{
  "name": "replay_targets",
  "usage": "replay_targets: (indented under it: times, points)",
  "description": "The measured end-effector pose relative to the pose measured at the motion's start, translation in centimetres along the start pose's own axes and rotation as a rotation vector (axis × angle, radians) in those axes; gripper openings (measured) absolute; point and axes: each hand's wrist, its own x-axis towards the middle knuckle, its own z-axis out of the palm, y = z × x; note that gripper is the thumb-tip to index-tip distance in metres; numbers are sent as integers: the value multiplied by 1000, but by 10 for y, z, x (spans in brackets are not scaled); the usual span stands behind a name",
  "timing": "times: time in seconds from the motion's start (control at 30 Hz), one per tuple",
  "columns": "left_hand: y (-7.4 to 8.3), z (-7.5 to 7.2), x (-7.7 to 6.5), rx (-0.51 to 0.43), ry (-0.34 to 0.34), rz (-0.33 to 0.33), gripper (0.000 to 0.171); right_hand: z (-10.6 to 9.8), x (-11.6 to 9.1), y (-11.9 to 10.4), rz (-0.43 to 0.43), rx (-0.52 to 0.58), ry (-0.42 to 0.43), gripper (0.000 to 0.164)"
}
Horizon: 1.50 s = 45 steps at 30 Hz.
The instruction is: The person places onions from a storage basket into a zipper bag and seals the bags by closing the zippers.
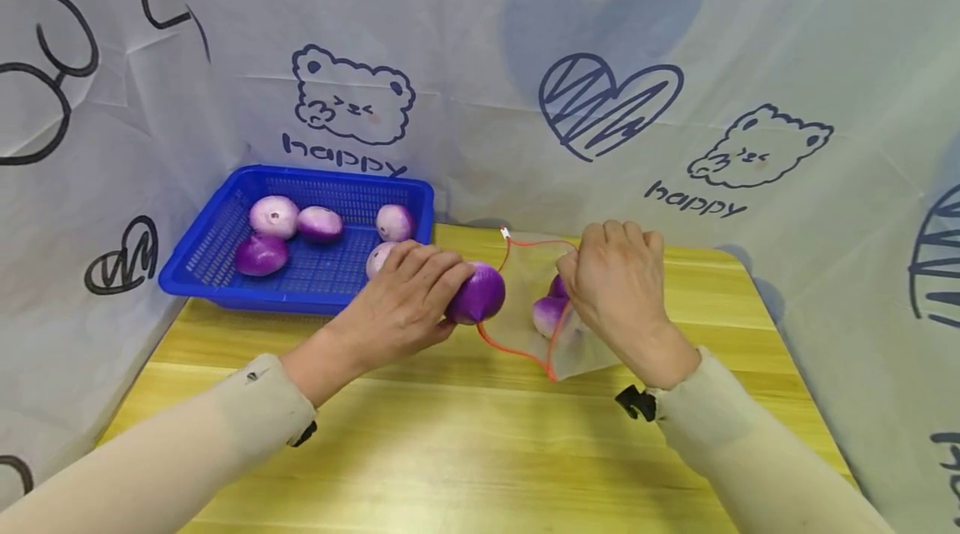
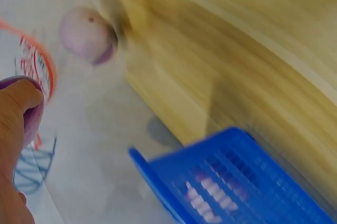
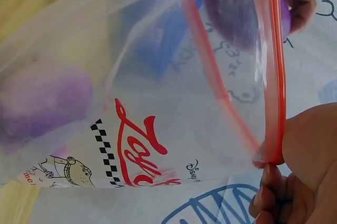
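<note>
My left hand (image 1: 408, 301) grips a purple onion (image 1: 481, 295) at the mouth of a clear zip bag (image 1: 521, 276). Pinched by its red zip edge (image 3: 273, 77), the bag hangs from the fingers and thumb of my right hand (image 1: 618, 284), its mouth spread apart. Through the plastic, purple-and-white onions (image 1: 550, 316) show low in the bag, partly covered by the right hand in the head view. Red lettering and cartoon figures are printed on the bag in the right wrist view.
A blue plastic basket (image 1: 273, 298) with several onions (image 1: 274, 217) stands at the back left of the wooden table (image 1: 480, 442). White cloth (image 1: 480, 134) with drawn bears and hearts hangs behind and along both sides.
</note>
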Motion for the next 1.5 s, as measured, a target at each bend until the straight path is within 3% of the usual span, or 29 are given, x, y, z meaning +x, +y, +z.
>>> replay_targets:
  times: [0.27, 0.5, 0.67, 0.9, 1.1, 1.2, 1.33, 1.5]
  points:
    - [25, 21, 29, 65, -74, 53, 63, -8, 5, -10, 76, 54, -134, 25]
    - [31, 34, 45, 159, -115, 14, 40, -18, 7, -21, 108, 112, -199, 20]
    - [31, 39, 47, 184, -134, -9, 38, -19, 7, -24, 109, 132, -206, 22]
    - [33, 40, 50, 236, -219, -26, 42, -18, 5, -26, 125, 162, -220, 20]
    - [32, 40, 54, 246, -205, -55, 9, -18, 6, -28, 158, 183, -254, 20]
    - [31, 39, 54, 238, -202, -46, 6, -18, 7, -27, 175, 184, -263, 20]
    - [28, 38, 52, 233, -210, -25, 9, -17, 5, -24, 158, 149, -230, 20]
    - [24, 36, 48, 224, -222, 4, 14, -12, 1, -22, 75, 80, -143, 22]
